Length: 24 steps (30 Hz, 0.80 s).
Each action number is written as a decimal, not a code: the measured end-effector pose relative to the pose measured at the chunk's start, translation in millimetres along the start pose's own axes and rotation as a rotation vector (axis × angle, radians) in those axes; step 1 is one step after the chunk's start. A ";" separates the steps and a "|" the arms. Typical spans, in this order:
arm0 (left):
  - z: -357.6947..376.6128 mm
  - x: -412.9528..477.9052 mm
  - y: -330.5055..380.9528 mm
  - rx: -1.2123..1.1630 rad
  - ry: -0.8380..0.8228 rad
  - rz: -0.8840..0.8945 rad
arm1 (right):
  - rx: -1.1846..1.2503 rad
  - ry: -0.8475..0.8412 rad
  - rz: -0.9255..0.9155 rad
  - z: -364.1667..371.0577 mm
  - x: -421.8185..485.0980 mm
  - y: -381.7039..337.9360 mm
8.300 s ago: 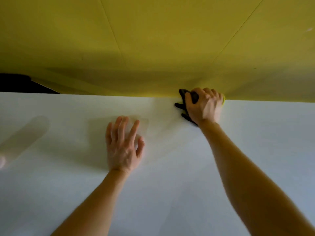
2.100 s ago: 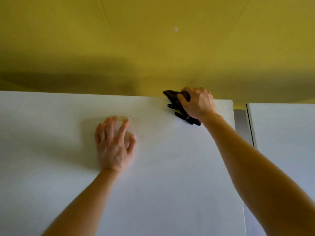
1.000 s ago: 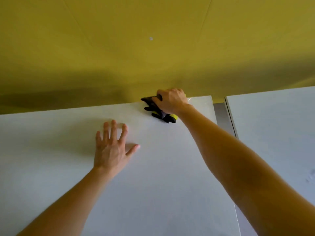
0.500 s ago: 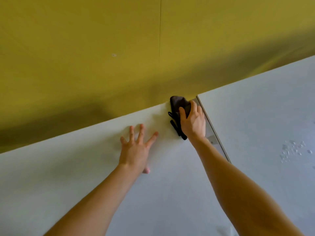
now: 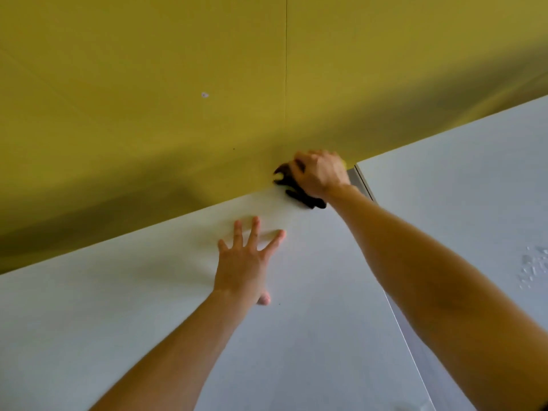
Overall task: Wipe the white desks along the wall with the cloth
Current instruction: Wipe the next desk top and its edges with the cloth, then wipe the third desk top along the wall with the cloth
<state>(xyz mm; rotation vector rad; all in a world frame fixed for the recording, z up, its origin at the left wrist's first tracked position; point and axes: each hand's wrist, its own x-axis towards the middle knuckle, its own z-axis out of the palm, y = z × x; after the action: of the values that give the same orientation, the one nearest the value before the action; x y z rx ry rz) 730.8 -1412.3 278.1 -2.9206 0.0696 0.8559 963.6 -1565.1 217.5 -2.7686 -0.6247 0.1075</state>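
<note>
My right hand (image 5: 321, 172) grips a dark cloth (image 5: 299, 194) and presses it on the far right corner of the white desk (image 5: 118, 307), right where the desk meets the yellow wall (image 5: 178, 84). Most of the cloth is hidden under the hand. My left hand (image 5: 246, 262) lies flat on the same desk with fingers spread, a little nearer to me and left of the cloth. A second white desk (image 5: 459, 188) stands to the right, parted from the first by a narrow grey gap (image 5: 360, 179).
Small water drops or specks (image 5: 533, 265) sit on the right desk near the frame's right edge. The yellow wall has a vertical seam (image 5: 286, 69) and a small white mark (image 5: 204, 94).
My right hand has pushed the cloth up into the back corner against the wall. My left hand has stayed flat on the desk. The view has shifted slightly.
</note>
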 end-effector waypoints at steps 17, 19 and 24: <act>-8.3 -0.7 0.8 0.048 -0.069 -0.028 | 0.930 -0.195 0.959 -140.6 -225.5 -15.4; -15.9 -1.9 3.4 -0.138 -0.080 -0.002 | 0.948 -0.248 0.967 -153.8 -255.4 -11.5; -73.1 -41.5 84.5 -0.763 0.052 0.485 | 0.929 -0.282 0.994 -172.0 -297.7 8.0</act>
<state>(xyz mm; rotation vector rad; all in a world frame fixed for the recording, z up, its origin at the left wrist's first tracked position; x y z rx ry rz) 729.0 -1503.4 355.0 -3.7210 0.6030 1.0485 721.7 -1747.1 380.9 -1.8789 0.6598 0.7701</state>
